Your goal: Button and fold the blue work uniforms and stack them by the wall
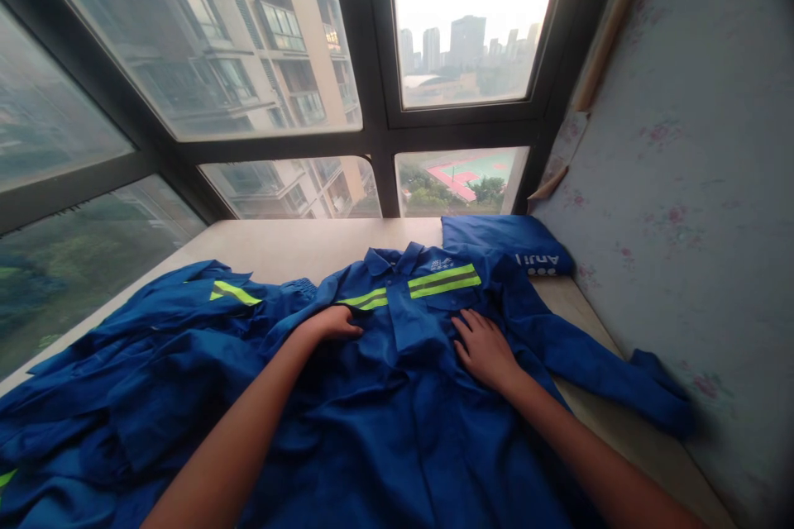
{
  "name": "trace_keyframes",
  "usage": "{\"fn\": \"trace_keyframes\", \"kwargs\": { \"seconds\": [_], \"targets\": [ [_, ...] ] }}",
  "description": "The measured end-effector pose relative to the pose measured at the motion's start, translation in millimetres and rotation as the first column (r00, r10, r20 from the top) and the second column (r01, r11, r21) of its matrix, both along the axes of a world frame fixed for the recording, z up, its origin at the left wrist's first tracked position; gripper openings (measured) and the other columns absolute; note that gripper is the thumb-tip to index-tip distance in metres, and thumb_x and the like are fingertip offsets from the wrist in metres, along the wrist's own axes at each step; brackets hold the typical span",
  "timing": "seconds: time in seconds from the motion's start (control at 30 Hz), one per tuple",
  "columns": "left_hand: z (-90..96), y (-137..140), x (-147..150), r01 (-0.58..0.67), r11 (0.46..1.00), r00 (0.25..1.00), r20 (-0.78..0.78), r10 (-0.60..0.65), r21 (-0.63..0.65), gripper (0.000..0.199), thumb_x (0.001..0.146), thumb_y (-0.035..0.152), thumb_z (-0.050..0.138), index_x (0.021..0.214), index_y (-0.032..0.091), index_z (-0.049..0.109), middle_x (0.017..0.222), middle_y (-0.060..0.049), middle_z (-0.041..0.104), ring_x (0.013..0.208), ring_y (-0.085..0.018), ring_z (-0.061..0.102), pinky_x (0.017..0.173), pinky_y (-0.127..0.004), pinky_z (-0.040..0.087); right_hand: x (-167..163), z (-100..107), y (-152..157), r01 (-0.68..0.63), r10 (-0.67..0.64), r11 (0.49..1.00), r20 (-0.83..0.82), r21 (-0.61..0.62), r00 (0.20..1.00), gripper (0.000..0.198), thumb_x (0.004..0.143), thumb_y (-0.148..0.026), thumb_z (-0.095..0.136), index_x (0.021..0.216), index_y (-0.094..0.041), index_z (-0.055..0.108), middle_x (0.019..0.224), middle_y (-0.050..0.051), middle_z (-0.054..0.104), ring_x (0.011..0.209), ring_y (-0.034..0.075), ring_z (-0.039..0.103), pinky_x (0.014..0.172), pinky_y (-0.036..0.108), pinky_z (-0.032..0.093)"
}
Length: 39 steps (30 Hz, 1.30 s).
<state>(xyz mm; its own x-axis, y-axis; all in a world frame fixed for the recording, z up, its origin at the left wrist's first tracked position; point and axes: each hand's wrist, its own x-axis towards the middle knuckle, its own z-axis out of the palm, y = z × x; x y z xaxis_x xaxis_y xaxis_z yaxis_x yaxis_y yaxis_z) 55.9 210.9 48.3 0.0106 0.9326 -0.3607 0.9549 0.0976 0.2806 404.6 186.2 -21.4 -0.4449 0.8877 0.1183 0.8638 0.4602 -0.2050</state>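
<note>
A blue work jacket (pixel 397 380) lies front up before me, with its collar toward the window and a yellow-green reflective stripe across the chest. My left hand (pixel 338 322) rests on the chest just below the stripe. Its thumb points right, and most of its fingers are hidden, so its grip is unclear. On the opposite chest side, my right hand (pixel 485 347) lies flat on the cloth with fingers spread. One jacket sleeve (pixel 595 359) stretches right toward the wall.
More blue clothing (pixel 179 372) with yellow-green strips lies crumpled at left. A folded blue item (pixel 505 244) with white lettering sits in the far right corner. Everything rests on a pale ledge (pixel 298 240) between dark-framed windows and a flower-patterned wall (pixel 688 173).
</note>
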Motion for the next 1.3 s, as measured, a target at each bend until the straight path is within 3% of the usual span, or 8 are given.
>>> {"fn": "trace_keyframes", "kwargs": {
  "seconds": [0.13,0.27,0.4,0.6,0.8,0.9,1.03,1.3],
  "targets": [
    [23.9,10.5,-11.5,-0.083,0.985,0.989,-0.109,0.1,0.15,0.036,0.074,0.055,0.059,0.072,0.022,0.071,0.08,-0.006,0.073,0.076,-0.024,0.067,0.067,-0.029,0.047,-3.6,45.0,40.7,0.107,-0.103,0.989,0.042,-0.103,0.994,0.04,0.098,-0.044,0.036,0.103,-0.025,0.071,0.106,0.008,0.072,0.095,0.024,0.066,0.079,0.032,0.047],
    [39.0,33.4,-33.2,-0.202,0.918,0.944,-0.183,0.276,0.342,0.045,0.09,0.046,0.036,0.107,0.021,0.068,0.108,-0.01,0.072,0.1,-0.027,0.065,0.08,-0.032,0.047,-5.1,81.4,110.3,0.221,-0.22,0.974,-0.018,0.06,0.975,0.036,0.098,-0.035,0.036,0.113,-0.024,0.067,0.116,0.008,0.069,0.106,0.024,0.061,0.086,0.031,0.044],
    [23.9,61.3,-48.5,-0.191,0.909,0.927,-0.236,0.291,0.37,0.042,0.088,0.039,0.045,0.121,0.019,0.062,0.124,-0.014,0.065,0.114,-0.03,0.06,0.09,-0.037,0.047,-11.5,91.2,179.9,0.233,-0.231,0.972,0.066,-0.028,0.971,0.04,0.096,-0.035,0.039,0.121,-0.019,0.065,0.123,0.013,0.065,0.117,0.029,0.054,0.095,0.038,0.041],
    [-14.3,113.2,-50.4,-0.139,0.964,0.947,-0.255,0.197,0.228,0.033,0.09,0.042,0.05,0.102,0.017,0.069,0.11,-0.015,0.07,0.104,-0.028,0.064,0.089,-0.044,0.049,-30.8,80.0,243.7,0.134,-0.084,0.95,0.184,-0.283,0.979,0.035,0.088,-0.046,0.056,0.084,-0.017,0.076,0.085,0.011,0.073,0.084,0.024,0.067,0.075,0.029,0.047],
    [-17.8,151.0,-64.4,-0.102,0.982,0.982,-0.144,0.125,0.158,0.023,0.077,0.035,0.071,0.087,0.014,0.072,0.088,-0.007,0.074,0.084,-0.02,0.068,0.079,-0.032,0.052,-36.4,83.2,260.0,0.009,0.049,0.941,0.164,-0.339,0.985,0.018,0.076,-0.036,0.073,0.077,-0.018,0.076,0.073,0.002,0.072,0.071,0.018,0.066,0.068,0.024,0.047],
    [-5.7,147.6,-77.0,-0.088,0.96,0.99,-0.08,0.113,0.265,0.023,0.078,0.031,0.064,0.093,0.018,0.075,0.092,-0.005,0.076,0.09,-0.021,0.068,0.079,-0.026,0.05,-28.8,91.2,254.8,-0.012,0.026,0.981,0.071,-0.194,0.997,0.028,0.089,-0.037,0.057,0.105,-0.02,0.073,0.101,0.004,0.073,0.095,0.021,0.065,0.081,0.026,0.046],
    [2.1,127.8,-86.0,-0.126,0.878,0.982,-0.071,0.178,0.463,0.042,0.087,0.026,0.044,0.124,0.02,0.063,0.123,-0.006,0.068,0.116,-0.022,0.058,0.098,-0.031,0.043,-17.7,87.6,240.3,0.172,-0.164,0.977,-0.072,0.127,0.984,0.04,0.099,-0.033,0.035,0.129,-0.02,0.058,0.128,0.011,0.062,0.116,0.027,0.055,0.092,0.036,0.043],
    [-28.6,119.2,-78.8,-0.112,0.965,0.983,-0.119,0.143,0.237,0.027,0.074,0.024,0.058,0.096,0.023,0.074,0.102,-0.007,0.074,0.098,-0.024,0.067,0.08,-0.028,0.049,-23.9,60.9,245.8,0.188,-0.171,0.975,0.133,-0.121,0.976,0.029,0.084,-0.027,0.055,0.109,-0.021,0.069,0.111,0.011,0.069,0.099,0.026,0.063,0.078,0.032,0.047]
  ]
}}
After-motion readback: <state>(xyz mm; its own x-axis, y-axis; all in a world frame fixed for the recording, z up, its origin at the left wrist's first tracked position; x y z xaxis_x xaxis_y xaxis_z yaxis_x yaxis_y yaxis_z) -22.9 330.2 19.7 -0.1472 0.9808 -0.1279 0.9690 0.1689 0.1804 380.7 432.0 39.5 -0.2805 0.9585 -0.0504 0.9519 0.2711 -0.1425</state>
